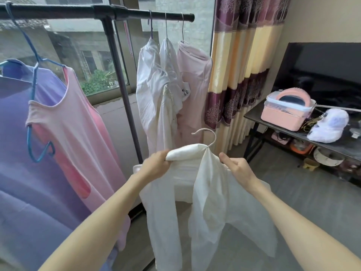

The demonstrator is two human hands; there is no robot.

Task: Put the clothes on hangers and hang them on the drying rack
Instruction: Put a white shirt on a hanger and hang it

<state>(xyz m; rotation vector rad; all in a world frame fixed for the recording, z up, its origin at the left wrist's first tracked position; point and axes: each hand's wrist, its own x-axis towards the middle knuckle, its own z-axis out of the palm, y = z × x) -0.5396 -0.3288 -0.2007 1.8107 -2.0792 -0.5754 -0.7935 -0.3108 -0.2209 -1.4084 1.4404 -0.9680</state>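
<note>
- White garment [205, 192] hangs on a metal hanger [207, 136] held in front of the person, below the drying rack [97, 11] and well apart from its bar; the hanger's silver hook curves up above the collar.
- Left hand [156, 163] grips the bunched left shoulder of the white garment, fingers curled round the fabric.
- Right hand [237, 166] is at the garment's right shoulder with fingers curled and thumb raised; whether it actually pinches the cloth cannot be told.
- On the rack's right end hang three hangered pieces side by side: two white shirts [156, 85] and a pale pink top [195, 79].
- On the rack's left part, a blue hanger [33, 83] carries a pink sleeveless dress [78, 137], which lies over a purple garment [29, 182].
- Behind the rack is a window [78, 55]; a striped curtain [240, 65] of purple and yellow hangs to its right.
- At the right, a dark worktop [254, 116] bears a pink box [285, 112] and a white cap [330, 126], just beside each other.
</note>
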